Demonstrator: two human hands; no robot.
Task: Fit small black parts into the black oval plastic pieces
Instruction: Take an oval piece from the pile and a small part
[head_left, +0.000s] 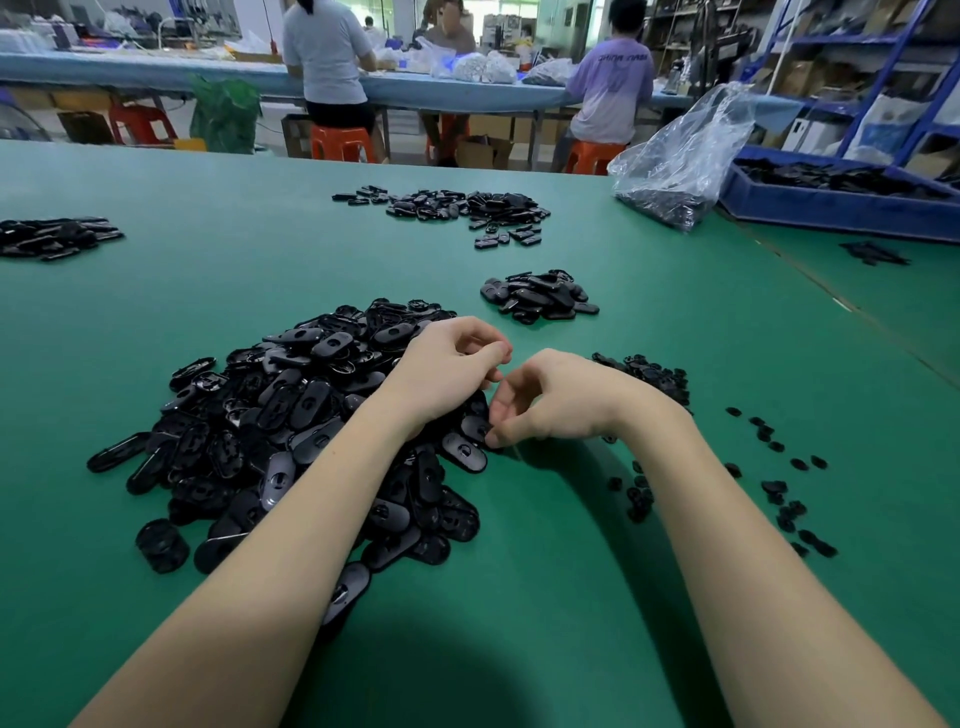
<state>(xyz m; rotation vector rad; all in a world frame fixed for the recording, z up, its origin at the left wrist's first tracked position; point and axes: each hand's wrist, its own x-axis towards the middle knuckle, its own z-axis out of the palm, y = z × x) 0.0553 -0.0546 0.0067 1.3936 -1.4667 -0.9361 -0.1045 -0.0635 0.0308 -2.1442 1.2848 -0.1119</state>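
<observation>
A big heap of black oval plastic pieces (291, 415) lies on the green table, left of centre. My left hand (447, 369) hovers over the heap's right side with its fingers curled toward the palm, and nothing shows in it. Just right of it, my right hand (550, 400) curls downward. Its thumb and fingertips pinch the edge of one oval piece (470, 427) at the heap's right rim. Small black parts (779, 493) lie scattered to the right, with a denser cluster (652, 376) behind my right wrist. Whether a small part sits under my right fingertips is hidden.
Smaller piles of oval pieces lie farther out (540, 299), (467, 208) and at the far left (52, 238). A clear plastic bag (680, 161) and a blue crate (831, 208) of black pieces stand at the back right. People sit at a bench beyond.
</observation>
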